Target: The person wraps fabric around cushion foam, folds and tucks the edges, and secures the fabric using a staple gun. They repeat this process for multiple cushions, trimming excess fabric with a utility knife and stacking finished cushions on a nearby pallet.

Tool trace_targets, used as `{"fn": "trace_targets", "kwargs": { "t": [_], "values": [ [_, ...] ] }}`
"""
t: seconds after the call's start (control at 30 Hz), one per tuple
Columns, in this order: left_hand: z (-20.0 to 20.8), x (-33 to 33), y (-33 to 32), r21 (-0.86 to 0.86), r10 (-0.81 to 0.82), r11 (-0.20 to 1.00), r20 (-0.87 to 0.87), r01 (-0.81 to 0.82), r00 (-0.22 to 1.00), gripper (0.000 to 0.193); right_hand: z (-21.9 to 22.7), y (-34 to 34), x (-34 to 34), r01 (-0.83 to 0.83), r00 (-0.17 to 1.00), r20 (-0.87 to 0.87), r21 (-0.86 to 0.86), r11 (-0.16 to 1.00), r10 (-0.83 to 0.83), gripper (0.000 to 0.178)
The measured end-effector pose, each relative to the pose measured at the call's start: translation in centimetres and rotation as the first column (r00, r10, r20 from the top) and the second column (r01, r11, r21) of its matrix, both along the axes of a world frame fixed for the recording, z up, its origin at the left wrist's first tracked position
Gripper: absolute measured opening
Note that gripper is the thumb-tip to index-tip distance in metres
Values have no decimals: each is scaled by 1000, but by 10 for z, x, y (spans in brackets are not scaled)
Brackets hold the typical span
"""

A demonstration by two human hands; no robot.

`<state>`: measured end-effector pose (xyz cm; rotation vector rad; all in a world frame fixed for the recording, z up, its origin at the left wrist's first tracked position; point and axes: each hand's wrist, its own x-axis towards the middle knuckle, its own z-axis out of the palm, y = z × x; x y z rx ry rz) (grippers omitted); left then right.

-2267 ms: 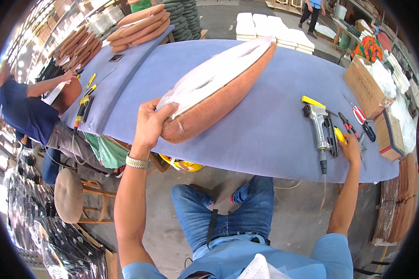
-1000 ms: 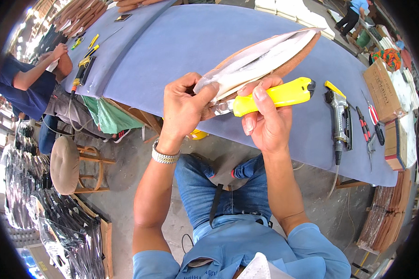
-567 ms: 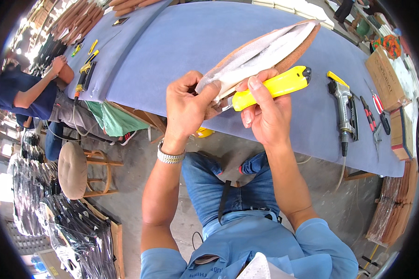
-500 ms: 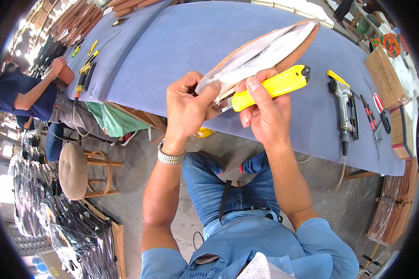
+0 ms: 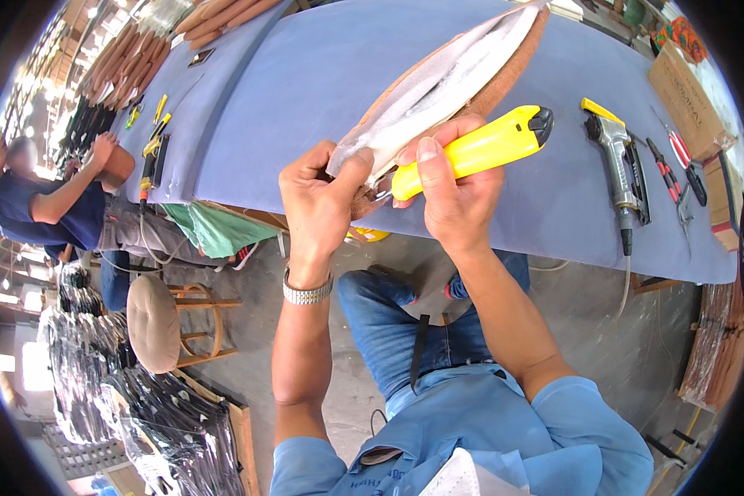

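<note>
A long brown upholstered piece (image 5: pixel 514 76), open along one side with white padding and lining showing, slants over the near part of the blue table. My left hand (image 5: pixel 318 198) pinches its lower end between thumb and fingers; a metal watch is on that wrist. My right hand (image 5: pixel 463 198) is closed around a yellow utility knife (image 5: pixel 500 149), whose handle points up to the right. The knife's front end meets the piece's lower tip close to my left thumb. Where exactly the blade touches is hard to make out.
On the blue table (image 5: pixel 339 74) to the right lie a pneumatic staple gun (image 5: pixel 613 161), pliers (image 5: pixel 665 178) and a cardboard box (image 5: pixel 684 99). A co-worker (image 5: pixel 45 202) sits at left near another staple gun (image 5: pixel 155 157). A round cushioned stool (image 5: pixel 153 324) stands behind, near plastic-wrapped stacks.
The brown piece, both hands and the knife sit slightly further left in view, while the surroundings have shifted a little with my head. Both grips stay the same.
</note>
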<state>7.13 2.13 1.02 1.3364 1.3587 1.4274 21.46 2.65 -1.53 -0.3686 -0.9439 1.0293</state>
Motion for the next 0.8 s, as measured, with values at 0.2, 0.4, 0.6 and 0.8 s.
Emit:
{"fn": "trace_targets", "kwargs": {
  "t": [0.2, 0.4, 0.6, 0.8],
  "values": [
    [-10, -6, 5, 38, -3, 999, 67, 0, 998, 26, -4, 5, -5, 14, 997, -81, -23, 1000, -16, 12],
    [-12, -5, 6, 24, -3, 1000, 113, 0, 994, 24, -8, 8, -6, 15, 991, -136, -28, 999, -18, 12],
    [-12, -2, 6, 49, -8, 999, 135, 2, 991, 23, -6, 7, -4, 16, 987, -157, -73, 997, -27, 12],
    [-16, 1, 8, 108, -28, 994, 158, 11, 987, 24, -1, 5, -1, 8, 982, -187, -138, 990, -34, 12]
  ]
}}
